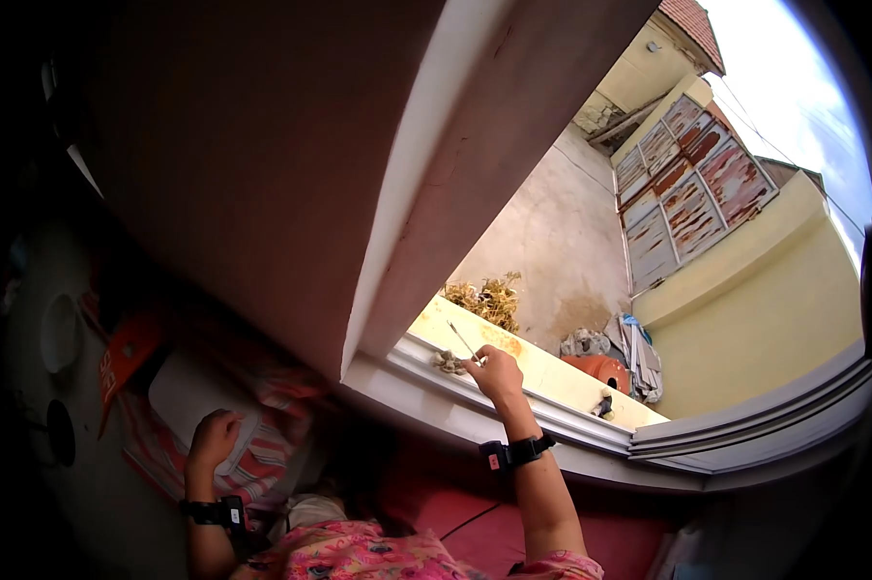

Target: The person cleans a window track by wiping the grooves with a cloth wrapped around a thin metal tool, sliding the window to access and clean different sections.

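1. Head view: the rusty gate (692,184) stands outside, well beyond the sill (436,408).
2. Indoors, below and left of the sill, lies striped cloth (151,454), a flat white thing (192,396) on it and an orange cap (130,360) beside that.
3. Dry plants (489,302) show just past the sill.
4. The left hand (215,440) is over the white thing, fingers partly curled, with nothing visible in its hold; contact cannot be told.
5. The right hand (495,375) is above the sill, thumb and fingertips pinched nearly closed on a stick.
6. A greyish clump (448,362) rests at the sill's outer edge, near those fingertips.
7. The thin stick (462,338) tilts up, pointing outward from the sill.
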Tool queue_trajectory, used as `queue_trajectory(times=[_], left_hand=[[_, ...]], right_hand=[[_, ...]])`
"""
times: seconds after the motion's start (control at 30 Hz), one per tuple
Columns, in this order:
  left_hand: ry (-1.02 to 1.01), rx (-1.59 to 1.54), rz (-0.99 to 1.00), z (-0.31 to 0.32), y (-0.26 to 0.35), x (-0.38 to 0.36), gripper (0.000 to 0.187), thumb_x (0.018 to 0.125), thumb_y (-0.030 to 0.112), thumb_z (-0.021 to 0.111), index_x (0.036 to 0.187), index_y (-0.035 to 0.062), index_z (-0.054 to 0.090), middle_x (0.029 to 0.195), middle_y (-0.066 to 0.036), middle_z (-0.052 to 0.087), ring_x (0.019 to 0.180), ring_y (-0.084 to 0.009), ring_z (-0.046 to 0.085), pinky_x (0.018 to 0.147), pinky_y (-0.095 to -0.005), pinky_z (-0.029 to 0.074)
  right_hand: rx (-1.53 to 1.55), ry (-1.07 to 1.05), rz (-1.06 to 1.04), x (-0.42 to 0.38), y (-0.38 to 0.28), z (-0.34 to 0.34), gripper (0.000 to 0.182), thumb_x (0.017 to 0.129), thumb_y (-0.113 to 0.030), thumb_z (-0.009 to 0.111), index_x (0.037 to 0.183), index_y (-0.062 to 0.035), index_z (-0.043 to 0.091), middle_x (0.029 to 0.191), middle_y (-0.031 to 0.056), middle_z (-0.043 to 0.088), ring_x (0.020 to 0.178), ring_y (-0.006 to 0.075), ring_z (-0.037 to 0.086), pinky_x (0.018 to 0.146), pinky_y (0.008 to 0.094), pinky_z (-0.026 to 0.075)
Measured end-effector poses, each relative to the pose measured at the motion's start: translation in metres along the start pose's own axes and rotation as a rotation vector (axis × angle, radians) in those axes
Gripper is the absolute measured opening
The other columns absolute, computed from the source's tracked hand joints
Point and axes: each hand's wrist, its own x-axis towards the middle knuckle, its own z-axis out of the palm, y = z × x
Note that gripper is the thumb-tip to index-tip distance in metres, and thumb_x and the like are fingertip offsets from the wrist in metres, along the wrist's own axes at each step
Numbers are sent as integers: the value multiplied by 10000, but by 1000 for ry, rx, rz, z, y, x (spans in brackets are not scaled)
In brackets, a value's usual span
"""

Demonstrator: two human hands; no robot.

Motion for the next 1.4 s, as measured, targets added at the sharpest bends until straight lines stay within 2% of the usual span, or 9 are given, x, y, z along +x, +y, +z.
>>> queue_trajectory(times=[0.27,0.53,0.57,0.7,0.93,1.03,1.13,1.2,1.4], left_hand=[[-15,12,12,1,11,3,168,800,69,553,939,13,627,908,-167,619,855,-341,589,750,-384,473],[-20,36,-14,1,6,-2,175,813,85,535,940,15,632,928,-169,618,877,-342,586,769,-388,471],[-18,41,-14,0,6,-3,175,813,85,535,940,15,632,928,-169,618,877,-342,586,769,-388,471],[-9,30,-49,-3,7,-5,169,807,76,536,930,10,631,915,-171,617,873,-344,586,766,-388,471],[41,115,105,-5,-1,-1,162,803,51,554,930,-6,634,903,-179,617,819,-327,599,729,-356,476],[13,16,3,-9,13,3,148,808,76,541,904,0,625,899,-176,616,856,-356,583,754,-394,469],[9,74,82,-1,10,8,155,809,89,542,910,4,623,906,-179,615,860,-362,580,756,-397,467],[-13,53,91,8,5,10,164,810,96,540,922,8,623,909,-180,615,864,-363,578,757,-398,466],[-72,30,137,12,27,21,192,816,114,535,960,25,623,926,-178,613,875,-362,575,754,-399,464]], right_hand=[[16,68,180,10,-36,69,472,680,-491,686,762,-28,649,781,172,657,760,300,640,671,403,489],[560,239,104,47,-67,88,239,714,-264,675,809,-46,650,627,122,640,613,223,639,614,336,494],[513,135,193,48,-81,83,260,701,-280,661,861,-75,652,817,153,661,792,311,635,707,402,499],[435,178,290,55,-107,92,266,695,-279,638,825,-47,650,830,173,657,804,338,631,713,414,499],[463,112,252,54,-56,88,256,659,-244,643,761,-9,643,762,208,643,751,355,632,686,414,498],[289,298,250,42,-23,83,270,650,-260,670,711,2,645,663,175,639,606,287,635,616,374,503],[808,315,207,10,-4,62,180,691,-142,673,761,15,622,664,144,634,601,196,615,571,288,478],[949,449,-60,-21,-7,61,132,734,-84,655,833,-5,618,740,125,639,653,184,622,588,264,476],[275,678,-485,-62,-47,126,176,735,-111,662,897,-166,621,788,19,607,576,238,599,493,324,474]])
